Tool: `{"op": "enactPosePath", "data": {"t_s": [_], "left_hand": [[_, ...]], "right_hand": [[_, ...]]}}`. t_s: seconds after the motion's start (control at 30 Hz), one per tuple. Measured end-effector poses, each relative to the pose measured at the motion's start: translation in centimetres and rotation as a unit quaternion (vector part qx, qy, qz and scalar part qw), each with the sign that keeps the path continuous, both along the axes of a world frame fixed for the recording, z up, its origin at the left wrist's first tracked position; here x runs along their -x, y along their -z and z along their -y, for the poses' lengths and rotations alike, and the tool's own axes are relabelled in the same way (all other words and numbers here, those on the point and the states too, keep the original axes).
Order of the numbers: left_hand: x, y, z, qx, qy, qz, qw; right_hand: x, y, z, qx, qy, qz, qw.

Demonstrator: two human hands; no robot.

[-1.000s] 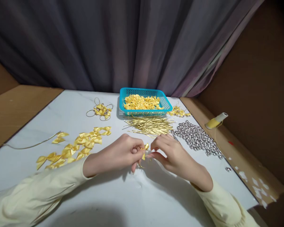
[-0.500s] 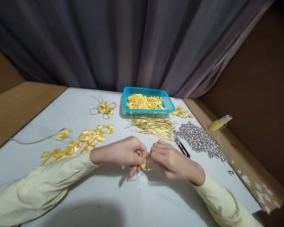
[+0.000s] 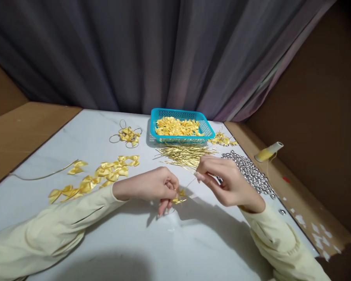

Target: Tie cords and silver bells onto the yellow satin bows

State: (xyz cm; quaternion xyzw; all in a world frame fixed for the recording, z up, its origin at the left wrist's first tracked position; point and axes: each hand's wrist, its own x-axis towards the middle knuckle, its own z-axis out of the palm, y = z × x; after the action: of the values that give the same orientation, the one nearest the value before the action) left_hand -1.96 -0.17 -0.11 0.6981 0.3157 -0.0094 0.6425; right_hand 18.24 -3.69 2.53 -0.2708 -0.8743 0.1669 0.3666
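Just in front of me, my left hand (image 3: 159, 187) pinches a yellow ribbon bow (image 3: 181, 193) with a loop of gold cord at it. The fingers cover part of the bow. From the bow a thin thread (image 3: 190, 182) runs up to the right, where the closed fingertips of my right hand (image 3: 228, 179) grip it. Snips lie mostly hidden behind my right hand. Past the hands is a pile of gold cords (image 3: 178, 155). To the left lie several loose yellow bows (image 3: 89, 182).
A blue basket (image 3: 178, 139) of yellow bows stands at the back. Silver beads (image 3: 248, 168) are heaped at right, with a yellow thread spool (image 3: 269, 152) beyond. Bow-and-cord clusters lie back left (image 3: 130, 136) and back right (image 3: 222, 139). A cord (image 3: 41, 178) lies far left.
My right hand has moved away from my left, up and to the right, drawing the thread out between them. My left hand keeps its hold on the bow.
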Motion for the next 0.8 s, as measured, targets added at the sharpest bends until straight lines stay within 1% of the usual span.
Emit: {"op": "enactPosePath", "data": {"t_s": [0.13,0.37,0.53,0.8], "left_hand": [[0.0,-0.5,-0.1,-0.002,0.003,0.007,1.000],[0.2,-1.2,-0.6,0.041,-0.008,0.024,0.999],[0.3,-1.0,-1.0,0.065,-0.005,0.031,0.997],[0.3,-0.5,-1.1,0.088,0.012,0.057,0.994]], "right_hand": [[0.0,-0.7,-0.6,0.004,0.014,0.000,1.000],[-0.3,-0.4,-1.8,0.040,0.034,-0.039,0.998],[-0.6,-0.2,-2.1,0.055,0.025,-0.062,0.996],[-0.4,-0.1,-2.3,0.038,0.047,-0.068,0.996]]}}
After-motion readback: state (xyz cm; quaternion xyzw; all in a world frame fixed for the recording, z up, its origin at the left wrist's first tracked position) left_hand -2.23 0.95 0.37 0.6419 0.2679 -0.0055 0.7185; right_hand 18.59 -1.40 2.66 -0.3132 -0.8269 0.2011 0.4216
